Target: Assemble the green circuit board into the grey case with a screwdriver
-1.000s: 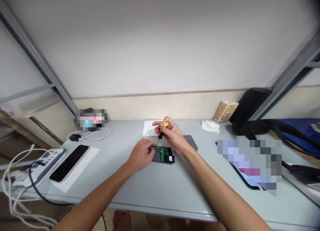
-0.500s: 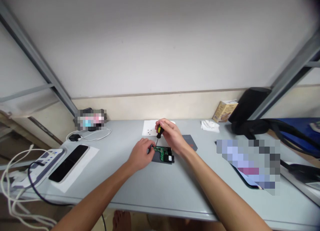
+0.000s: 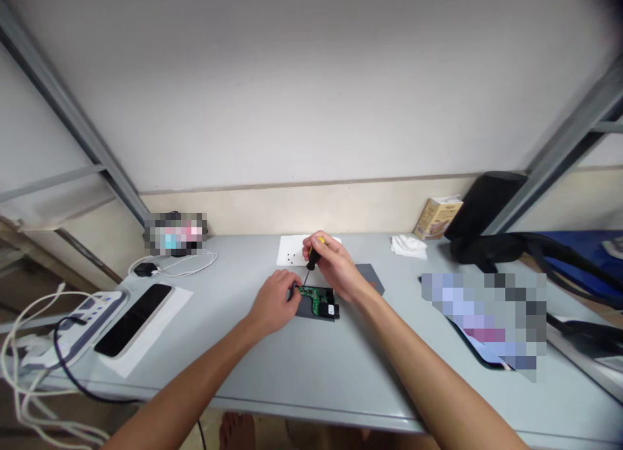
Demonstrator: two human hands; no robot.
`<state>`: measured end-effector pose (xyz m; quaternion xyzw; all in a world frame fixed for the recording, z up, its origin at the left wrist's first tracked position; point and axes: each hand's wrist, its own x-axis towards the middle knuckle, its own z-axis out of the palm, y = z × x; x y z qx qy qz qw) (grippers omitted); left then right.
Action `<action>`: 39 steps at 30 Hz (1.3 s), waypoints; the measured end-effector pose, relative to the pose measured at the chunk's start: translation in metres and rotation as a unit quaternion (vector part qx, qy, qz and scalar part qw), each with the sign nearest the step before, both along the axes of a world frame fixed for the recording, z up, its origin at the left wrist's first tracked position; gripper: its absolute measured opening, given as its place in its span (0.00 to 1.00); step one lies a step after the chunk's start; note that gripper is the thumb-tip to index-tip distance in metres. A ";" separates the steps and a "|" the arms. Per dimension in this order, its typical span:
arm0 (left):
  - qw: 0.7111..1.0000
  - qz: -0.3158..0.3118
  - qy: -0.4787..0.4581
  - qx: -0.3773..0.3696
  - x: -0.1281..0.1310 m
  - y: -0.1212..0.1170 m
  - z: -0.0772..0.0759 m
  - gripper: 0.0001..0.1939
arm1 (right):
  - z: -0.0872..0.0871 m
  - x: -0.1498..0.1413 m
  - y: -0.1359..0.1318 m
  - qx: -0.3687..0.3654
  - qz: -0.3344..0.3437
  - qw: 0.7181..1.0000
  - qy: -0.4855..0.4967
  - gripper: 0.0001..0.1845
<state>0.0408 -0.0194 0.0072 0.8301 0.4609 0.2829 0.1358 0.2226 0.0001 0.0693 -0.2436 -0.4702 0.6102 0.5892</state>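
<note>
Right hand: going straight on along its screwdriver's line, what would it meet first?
Most likely the green circuit board: the screwdriver in the right hand slants down toward its upper-left part, close to the left hand. Whether the screwdriver touches it is unclear.

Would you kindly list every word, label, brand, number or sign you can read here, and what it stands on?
No text can be read.
Yellow-brown box: printing, too small and blurred.
Circuit-board assembly: white label, too small.
Dark grey plate: faint reddish mark, indistinct.
Pixelated items at left and right: any text is hidden.
</note>
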 end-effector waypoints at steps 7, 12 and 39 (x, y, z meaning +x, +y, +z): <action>1.000 0.006 0.006 -0.001 0.000 0.001 -0.002 0.10 | -0.009 -0.002 0.004 0.038 -0.052 0.995 -0.070 0.25; 0.999 0.021 0.025 0.011 0.000 0.000 0.000 0.09 | -0.012 0.001 0.003 0.101 -0.140 0.960 -0.222 0.22; 0.999 0.036 -0.029 -0.001 -0.004 0.004 -0.006 0.15 | -0.023 0.024 0.017 0.030 -0.411 0.809 -0.419 0.25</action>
